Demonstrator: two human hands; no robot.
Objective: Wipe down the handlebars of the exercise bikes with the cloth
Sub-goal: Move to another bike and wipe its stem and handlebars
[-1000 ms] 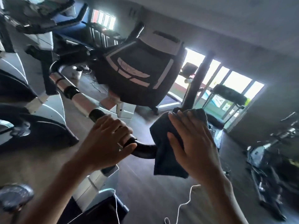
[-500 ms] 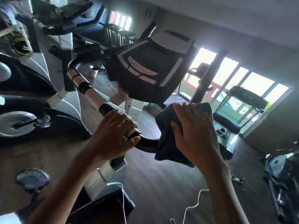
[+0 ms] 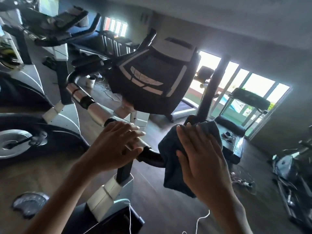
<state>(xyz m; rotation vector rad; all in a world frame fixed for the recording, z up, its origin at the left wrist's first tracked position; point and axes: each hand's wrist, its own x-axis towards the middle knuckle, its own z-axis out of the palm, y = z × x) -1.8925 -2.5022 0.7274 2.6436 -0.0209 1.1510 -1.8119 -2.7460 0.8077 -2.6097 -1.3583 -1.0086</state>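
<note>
The dark cloth (image 3: 170,173) hangs folded over the right end of the exercise bike's handlebar (image 3: 98,110), where the bar's black bend comes round towards the camera; its lower edge hangs free below the bar. The right hand (image 3: 202,159) lies flat against the near face of the cloth, fingers straight and close together with the tips at the cloth's top edge, the thumb laid on the fabric at the side. It presses the cloth onto the bar and does not curl round it. The left hand (image 3: 113,147) rests on the bar just beside the cloth, at the joint of a silver section and the black bend. Its fingers are stretched out across the top of the bar, the thumb lies along the near side, and it holds nothing; motion blur softens its outline. From there the handlebar runs up and to the left in alternating silver and black sections. Above and behind the hands sits the bike's dark console (image 3: 152,78) with pale stripes, and below the left hand the black and white post (image 3: 124,173) goes down to the wooden floor (image 3: 160,208). A thin white cord (image 3: 201,219) dangles near the bottom edge. Another machine's flywheel housing (image 3: 15,141) fills the left side, and a treadmill (image 3: 249,98) stands before the bright windows (image 3: 258,85) on the right.
</note>
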